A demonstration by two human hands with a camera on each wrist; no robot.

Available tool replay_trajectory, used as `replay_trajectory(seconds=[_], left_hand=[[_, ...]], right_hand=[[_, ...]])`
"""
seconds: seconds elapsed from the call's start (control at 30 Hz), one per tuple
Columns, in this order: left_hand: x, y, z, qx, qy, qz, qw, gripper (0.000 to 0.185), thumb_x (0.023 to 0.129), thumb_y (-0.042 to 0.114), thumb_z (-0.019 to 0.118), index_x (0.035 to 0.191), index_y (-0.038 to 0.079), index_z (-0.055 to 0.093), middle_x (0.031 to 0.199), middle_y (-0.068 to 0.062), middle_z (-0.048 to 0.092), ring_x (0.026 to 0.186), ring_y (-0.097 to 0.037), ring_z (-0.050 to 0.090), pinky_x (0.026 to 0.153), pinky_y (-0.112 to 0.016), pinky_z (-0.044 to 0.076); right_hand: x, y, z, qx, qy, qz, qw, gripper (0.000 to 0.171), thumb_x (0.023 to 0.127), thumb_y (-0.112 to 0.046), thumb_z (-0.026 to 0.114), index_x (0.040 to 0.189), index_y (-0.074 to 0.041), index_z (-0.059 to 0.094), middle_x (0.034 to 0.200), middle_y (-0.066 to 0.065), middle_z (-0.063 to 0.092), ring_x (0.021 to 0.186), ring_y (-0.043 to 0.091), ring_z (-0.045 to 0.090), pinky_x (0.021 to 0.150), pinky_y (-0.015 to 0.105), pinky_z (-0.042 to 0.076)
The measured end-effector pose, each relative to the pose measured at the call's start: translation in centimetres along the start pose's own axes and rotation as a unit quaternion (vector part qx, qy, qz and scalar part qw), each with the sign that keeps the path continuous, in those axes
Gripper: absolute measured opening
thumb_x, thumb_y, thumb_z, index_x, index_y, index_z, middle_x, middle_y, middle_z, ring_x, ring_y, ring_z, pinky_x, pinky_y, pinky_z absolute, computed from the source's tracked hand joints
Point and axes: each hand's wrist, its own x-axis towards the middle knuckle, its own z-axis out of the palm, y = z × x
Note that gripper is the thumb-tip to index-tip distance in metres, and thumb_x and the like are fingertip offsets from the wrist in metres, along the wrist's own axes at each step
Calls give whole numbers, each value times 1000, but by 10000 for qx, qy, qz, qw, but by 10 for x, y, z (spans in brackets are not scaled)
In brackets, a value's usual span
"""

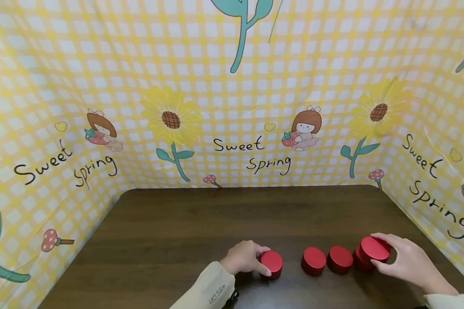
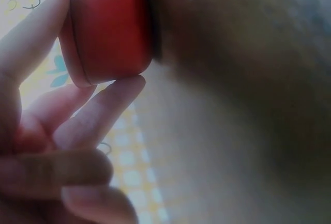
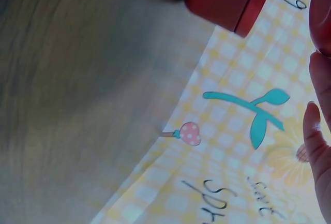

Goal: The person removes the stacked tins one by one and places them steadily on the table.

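My left hand (image 1: 244,257) pinches a round red tin (image 1: 272,259) on the table, thumb at its near side and fingers at its far side. The left wrist view shows that tin (image 2: 111,32) side-on, with a lid seam and fingertips against its wall. At the right, my right hand (image 1: 407,259) grips another red tin (image 1: 375,248) between thumb and fingers. This held tin is raised and overlaps a further red tin (image 1: 358,261) standing on the table. In the right wrist view, the raised tin (image 3: 321,17) sits higher than the standing one (image 3: 227,1).
Two more red tins, one at centre right (image 1: 313,259) and one beside it (image 1: 340,259), stand in a row between my hands. The dark wooden table (image 1: 178,231) is enclosed by a yellow checked cloth (image 1: 232,107) at the back and sides.
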Motion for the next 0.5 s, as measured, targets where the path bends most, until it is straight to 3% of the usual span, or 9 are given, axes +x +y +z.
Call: replay_trajectory(seconds=[0.23,0.5], left_hand=[[-1,-2,5,-82,-84,42,9999,55,68,31,87,120,22,70,104,5,71,94,-11,61,64,-27,43],[-4,-2,2,233,93,-19,9997,57,68,34,86,121,24,69,106,5,70,93,-11,62,61,-27,42]], right_hand=[[-16,8,-2,108,9,501,9987,61,42,-14,91,97,-5,66,79,11,65,67,-3,52,53,18,37],[-10,13,-12,-59,-611,1249,9903,55,52,-15,89,99,2,66,86,20,66,61,-4,44,50,28,38]])
